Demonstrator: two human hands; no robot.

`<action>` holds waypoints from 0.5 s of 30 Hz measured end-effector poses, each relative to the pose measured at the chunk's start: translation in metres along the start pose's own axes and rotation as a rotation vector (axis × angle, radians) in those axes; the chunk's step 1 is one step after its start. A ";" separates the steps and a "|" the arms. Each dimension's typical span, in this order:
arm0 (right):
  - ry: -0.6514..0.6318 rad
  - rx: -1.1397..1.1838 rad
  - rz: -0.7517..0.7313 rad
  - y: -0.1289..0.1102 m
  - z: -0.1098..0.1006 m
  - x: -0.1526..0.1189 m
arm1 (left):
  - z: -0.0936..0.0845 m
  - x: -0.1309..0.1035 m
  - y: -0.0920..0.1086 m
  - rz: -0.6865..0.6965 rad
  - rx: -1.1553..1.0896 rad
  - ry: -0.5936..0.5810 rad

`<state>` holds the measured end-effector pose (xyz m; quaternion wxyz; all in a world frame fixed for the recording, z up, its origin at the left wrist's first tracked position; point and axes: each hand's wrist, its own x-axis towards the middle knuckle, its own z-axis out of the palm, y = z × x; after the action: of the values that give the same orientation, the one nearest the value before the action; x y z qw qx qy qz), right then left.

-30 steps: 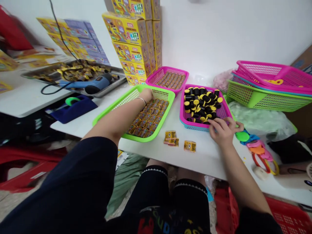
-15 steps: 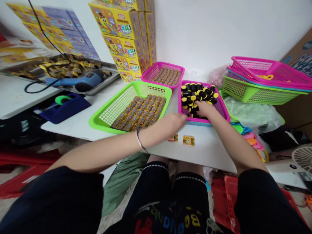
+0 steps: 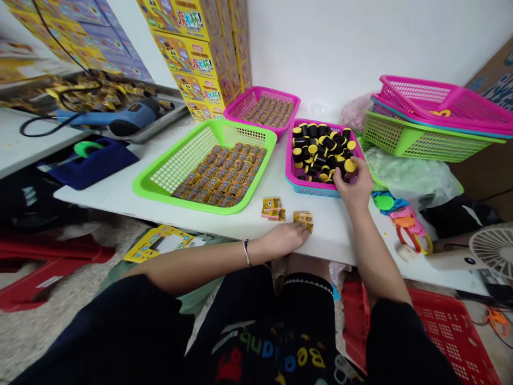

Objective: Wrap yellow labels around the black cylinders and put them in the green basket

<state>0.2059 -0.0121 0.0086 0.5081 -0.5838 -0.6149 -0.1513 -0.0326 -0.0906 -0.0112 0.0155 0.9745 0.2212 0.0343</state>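
Observation:
My right hand (image 3: 358,187) is closed around a small black canister with a yellow cap (image 3: 350,166), at the near right corner of a pink basket (image 3: 363,155). Several similar black canisters (image 3: 320,155) lie jumbled in that basket. My left hand (image 3: 282,239) is at the table's front edge, its fingers bent together on the near edge of a small pile of printed yellow labels (image 3: 302,216). A second label pile (image 3: 272,206) lies just to its left. The green basket (image 3: 150,179) holds rows of canisters wrapped in labels (image 3: 224,174).
Behind stand a pink basket of wrapped canisters (image 3: 272,111) and stacked yellow boxes (image 3: 200,64). At left are a blue heat gun (image 3: 134,116) on a metal tray and a blue tape dispenser (image 3: 94,163). Stacked baskets (image 3: 433,125) and a small fan (image 3: 492,246) are at right.
My right hand has come out of the canister pile toward the basket's near right corner with one canister. My left hand has moved down onto the right-hand label pile. The view has shifted slightly.

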 end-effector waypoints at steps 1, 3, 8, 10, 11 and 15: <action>0.022 0.018 -0.033 0.004 0.001 -0.005 | -0.003 0.000 -0.002 -0.041 -0.082 -0.030; 0.044 0.047 -0.095 0.009 0.002 -0.010 | -0.007 0.000 -0.007 -0.140 -0.244 -0.046; 0.079 0.073 -0.136 0.008 0.003 -0.014 | -0.014 -0.001 -0.016 -0.291 -0.515 0.268; 0.078 0.103 -0.114 0.003 0.002 -0.014 | -0.023 -0.001 -0.017 -0.297 -0.614 0.476; 0.072 0.124 -0.098 0.000 0.002 -0.015 | -0.029 0.000 -0.017 -0.283 -0.668 0.566; -0.024 0.265 0.034 -0.012 -0.004 -0.016 | -0.051 0.017 -0.022 -0.238 -0.763 0.798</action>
<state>0.1945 -0.0276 0.0028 0.5758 -0.5239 -0.6254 -0.0530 -0.0303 -0.0624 0.0399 0.2855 0.7798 0.2903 0.4755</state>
